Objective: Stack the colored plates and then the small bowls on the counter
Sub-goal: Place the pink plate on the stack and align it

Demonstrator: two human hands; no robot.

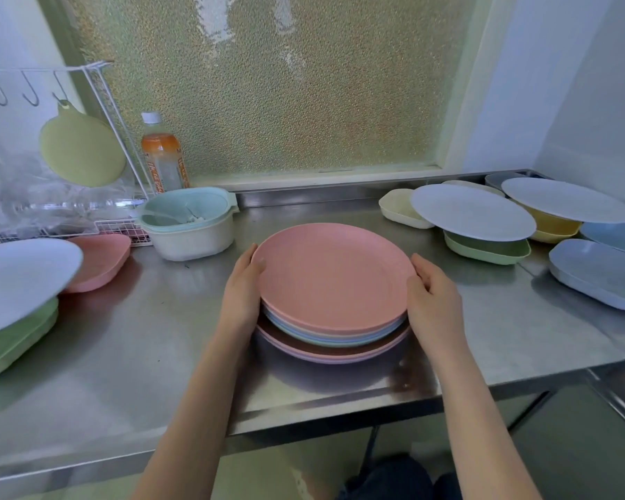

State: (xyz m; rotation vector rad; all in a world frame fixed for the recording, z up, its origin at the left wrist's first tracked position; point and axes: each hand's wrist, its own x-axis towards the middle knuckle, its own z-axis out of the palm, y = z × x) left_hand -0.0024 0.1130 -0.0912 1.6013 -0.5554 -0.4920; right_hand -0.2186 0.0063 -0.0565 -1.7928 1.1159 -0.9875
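Bowls (488, 247) and bottle (163, 157) flank hand-held plates (332, 283).

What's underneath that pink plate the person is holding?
Under the pink plate only rims show: pale blue and greenish plates, then a wider pink plate on the counter. How many plates lie between is hidden.

The surface (159, 319) looks like brushed, dully reflective metal, the pink plate (332, 279) matt speckled plastic, the far window pane (267, 84) rough pebbled glass.

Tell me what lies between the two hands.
In the head view, the stack of colored plates, pink plate on top, sits between the left hand and right hand, which grip its opposite edges.
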